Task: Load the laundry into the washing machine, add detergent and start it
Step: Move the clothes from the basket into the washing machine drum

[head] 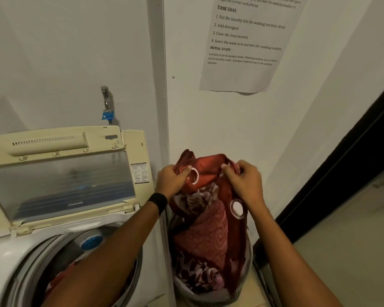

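A red curtain [208, 171] with white eyelet rings hangs from both my hands above the laundry basket [244, 291] at the lower middle. My left hand [172, 180] grips its top edge on the left, and my right hand [244, 182] grips it on the right. The rest of the red patterned cloth trails down into the basket. The top-loading washing machine [13, 251] stands at the left with its lid [60, 173] raised. Some red fabric [58, 282] lies in its drum, partly hidden by my left forearm.
A tap with a blue fitting [108, 107] sticks out of the wall above the machine. A printed task sheet [244, 45] hangs on the wall ahead. A dark door frame [346, 156] runs along the right, with tiled floor [346, 251] beyond it.
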Motion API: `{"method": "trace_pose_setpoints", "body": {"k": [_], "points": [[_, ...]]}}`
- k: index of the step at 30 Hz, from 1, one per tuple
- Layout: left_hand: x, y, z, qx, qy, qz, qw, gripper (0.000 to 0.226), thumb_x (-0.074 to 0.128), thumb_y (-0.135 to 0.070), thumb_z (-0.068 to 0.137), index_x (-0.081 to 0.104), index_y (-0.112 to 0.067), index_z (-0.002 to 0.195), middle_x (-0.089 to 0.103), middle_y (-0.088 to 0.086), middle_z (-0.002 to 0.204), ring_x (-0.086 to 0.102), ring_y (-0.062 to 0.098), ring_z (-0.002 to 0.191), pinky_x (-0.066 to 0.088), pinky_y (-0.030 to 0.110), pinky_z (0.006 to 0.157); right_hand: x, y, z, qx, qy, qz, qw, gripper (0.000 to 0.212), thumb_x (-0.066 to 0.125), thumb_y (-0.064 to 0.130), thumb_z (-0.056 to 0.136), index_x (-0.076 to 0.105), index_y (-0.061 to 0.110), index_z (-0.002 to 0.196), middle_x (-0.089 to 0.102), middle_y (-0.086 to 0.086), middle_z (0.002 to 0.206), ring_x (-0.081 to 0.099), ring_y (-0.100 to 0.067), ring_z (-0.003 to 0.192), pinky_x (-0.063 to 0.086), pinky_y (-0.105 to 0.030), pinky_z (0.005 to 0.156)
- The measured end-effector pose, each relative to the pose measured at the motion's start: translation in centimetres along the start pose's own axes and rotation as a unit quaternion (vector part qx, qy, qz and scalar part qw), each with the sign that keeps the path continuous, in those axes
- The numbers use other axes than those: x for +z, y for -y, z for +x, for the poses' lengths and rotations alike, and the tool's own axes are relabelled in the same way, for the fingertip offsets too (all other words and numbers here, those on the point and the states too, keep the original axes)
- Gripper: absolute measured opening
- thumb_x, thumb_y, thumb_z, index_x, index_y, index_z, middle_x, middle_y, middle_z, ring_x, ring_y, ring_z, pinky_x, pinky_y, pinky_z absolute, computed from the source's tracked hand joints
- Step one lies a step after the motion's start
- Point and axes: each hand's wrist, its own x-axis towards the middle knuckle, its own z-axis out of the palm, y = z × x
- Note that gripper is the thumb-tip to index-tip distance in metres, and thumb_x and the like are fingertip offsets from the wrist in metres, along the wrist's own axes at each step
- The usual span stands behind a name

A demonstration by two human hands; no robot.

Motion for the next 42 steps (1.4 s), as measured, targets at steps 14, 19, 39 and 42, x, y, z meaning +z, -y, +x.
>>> {"method": "trace_pose_setpoints", "body": {"k": [14,19,39,42], "points": [[1.7,-0.7,-2.0,-0.177,0.119,-0.293,0.932,0.032,0.066,-0.04,0.093,0.075,-0.01,0.099,0.073,0.012,0.084,0.069,0.024,0.074,0.056,0.031,0.062,4.1,0.1,-2.0,-0.183,0.255,-0.079,0.946,0.021,0.055,0.025,0.103,0.057,0.03,0.123,0.05,0.008,0.114,0.052,-0.013,0.097,0.041,-0.025,0.082],[1.4,-0.3,-1.9,-0.165,0.184,-0.235,0.94,0.051,0.081,-0.052,0.081,0.075,-0.01,0.11,0.078,0.012,0.101,0.075,0.027,0.095,0.062,0.037,0.078,4.0,0.0,-2.1,-0.187,0.312,-0.11,0.925,0.034,0.052,0.026,0.104,0.054,0.033,0.138,0.045,0.007,0.124,0.053,-0.018,0.109,0.04,-0.022,0.086],[-0.2,0.3,-0.1,-0.015,0.12,-0.06,0.991,0.043,0.076,-0.036,0.091,0.065,-0.011,0.125,0.074,0.007,0.112,0.071,0.024,0.104,0.058,0.046,0.097,-1.8,-2.2,-0.5,-0.202,0.392,-0.02,0.897,0.033,0.072,0.019,0.095,0.072,0.028,0.127,0.062,0.006,0.11,0.061,-0.006,0.103,0.052,-0.02,0.087],[0.2,-0.8,-0.9,-0.001,0.176,-0.069,0.982,0.041,0.075,-0.041,0.092,0.068,-0.015,0.123,0.076,0.007,0.109,0.074,0.025,0.1,0.06,0.048,0.093,-0.7,-0.1,1.6,-0.217,0.413,-0.071,0.881,0.028,0.065,0.016,0.099,0.073,0.03,0.123,0.056,0.008,0.102,0.057,-0.004,0.097,0.049,-0.02,0.084]]}}
